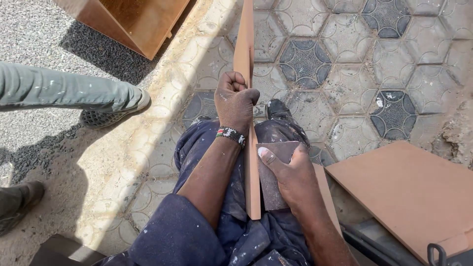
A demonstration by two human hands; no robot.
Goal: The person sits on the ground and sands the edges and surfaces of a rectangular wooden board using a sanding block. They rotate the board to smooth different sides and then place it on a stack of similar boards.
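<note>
My left hand point(235, 101) is closed around the top edge of a thin brown board point(245, 47) that stands on edge between my knees and runs away from me. A beaded bracelet point(230, 134) circles that wrist. My right hand point(290, 175) presses a dark sheet of sandpaper point(272, 189) flat against the board's right face, thumb on the sheet's upper left corner. I sit in dark blue, paint-flecked work clothes point(236, 241), with black shoes point(278, 108) on the paving beyond the board.
A flat brown panel point(409, 192) lies at the right over dark bars. A wooden box point(133, 22) stands at the top left. Another person's leg and shoe point(116, 108) reach in from the left; a second shoe point(19, 202) sits lower left. Hexagonal paving point(354, 59) lies ahead.
</note>
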